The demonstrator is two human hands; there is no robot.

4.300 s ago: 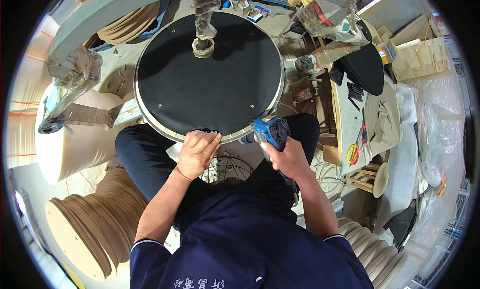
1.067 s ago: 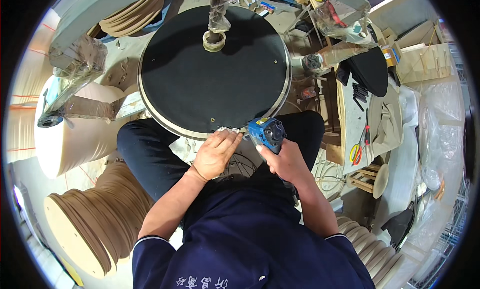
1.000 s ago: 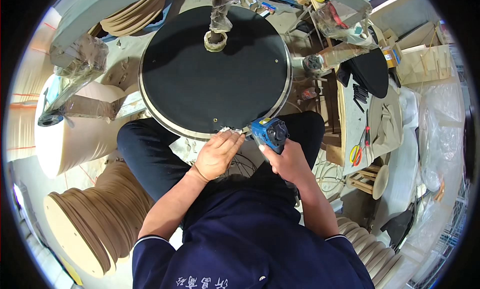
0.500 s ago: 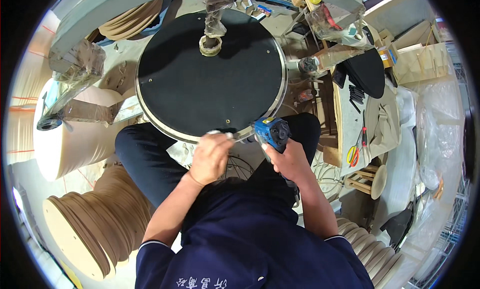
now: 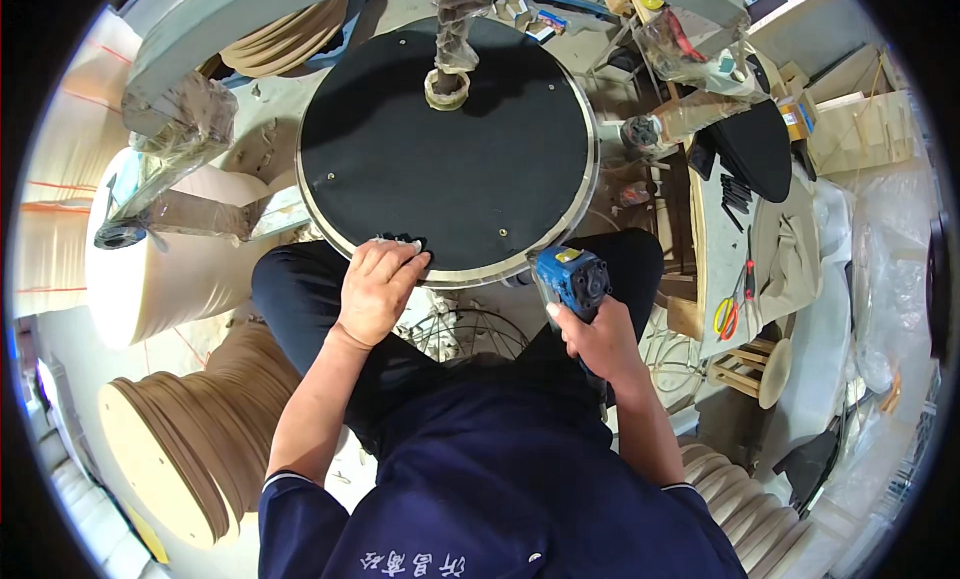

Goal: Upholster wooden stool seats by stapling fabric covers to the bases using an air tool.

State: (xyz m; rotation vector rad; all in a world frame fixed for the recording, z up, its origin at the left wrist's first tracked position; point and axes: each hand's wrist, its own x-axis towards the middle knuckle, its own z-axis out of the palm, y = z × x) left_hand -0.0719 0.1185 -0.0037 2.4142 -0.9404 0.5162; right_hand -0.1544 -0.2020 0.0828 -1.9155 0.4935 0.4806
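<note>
Nearest is the person's dark blue shirt (image 5: 490,459), with both forearms reaching forward past the dark-trousered knees. The right hand (image 5: 600,337) is wrapped around the handle of a blue power tool (image 5: 572,279), whose head sits just beside the near edge of a black-covered disc (image 5: 440,179), right of its middle; contact cannot be told. The left hand (image 5: 378,291) has its fingers bent over the disc's near edge, left of middle; whether it pinches or only presses there cannot be told. The disc lies in front of the knees, ringed by a pale rim (image 5: 470,276), with four small eyelets spaced around its top. To the right stands a stool (image 5: 768,373), by the near edge of a desk (image 5: 712,269). On that desk, scissors (image 5: 727,317) lie toward the near left corner, a red-handled tool (image 5: 749,279) just beyond them, a beige cloth (image 5: 785,249) along the right edge, black sticks (image 5: 736,194) near the left edge, and round black pieces (image 5: 755,151) at the far end. Over the disc's far half hangs a plastic-wrapped post (image 5: 458,37).
</note>
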